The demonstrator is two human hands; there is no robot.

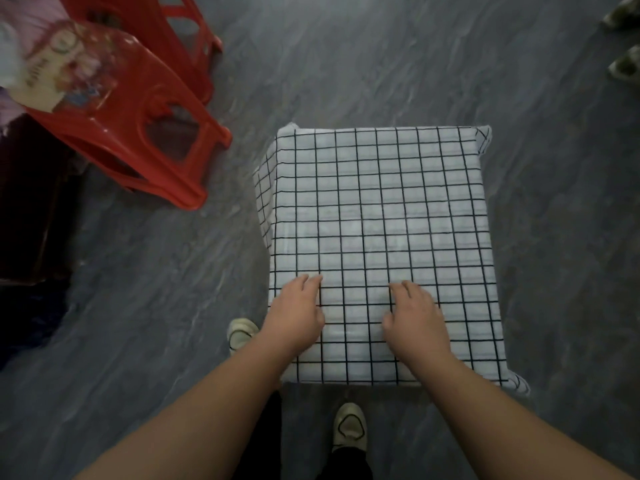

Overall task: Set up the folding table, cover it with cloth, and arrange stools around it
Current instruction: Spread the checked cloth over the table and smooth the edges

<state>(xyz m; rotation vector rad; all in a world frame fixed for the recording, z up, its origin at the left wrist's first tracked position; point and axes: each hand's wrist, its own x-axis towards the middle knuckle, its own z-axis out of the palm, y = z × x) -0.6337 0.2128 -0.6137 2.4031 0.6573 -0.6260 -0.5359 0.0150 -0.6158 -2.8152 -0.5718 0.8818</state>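
Cloth (377, 216): white with a thin black grid, spread flat over a small square table that it hides entirely. It stands on the grey streaked floor (346, 64), right of centre. The cloth hangs down the left side, and loose corners droop at the far right and near right. The top lies smooth, with faint fold lines across the middle.

Red stool (145, 133), plastic, up left and well apart from the table, seen at a tilt. A second red stool (187, 36) is behind it. A clear packet (65, 64) with a printed label sits at the nearer stool's top; the writing is too blurred to read.

Left hand (294, 313) and right hand (415, 320) both rest palm down on the cloth near its near edge, fingers loosely bent, gripping nothing. Pale shoes: one (242, 334) just left of the table, one (349, 427) in front of it.
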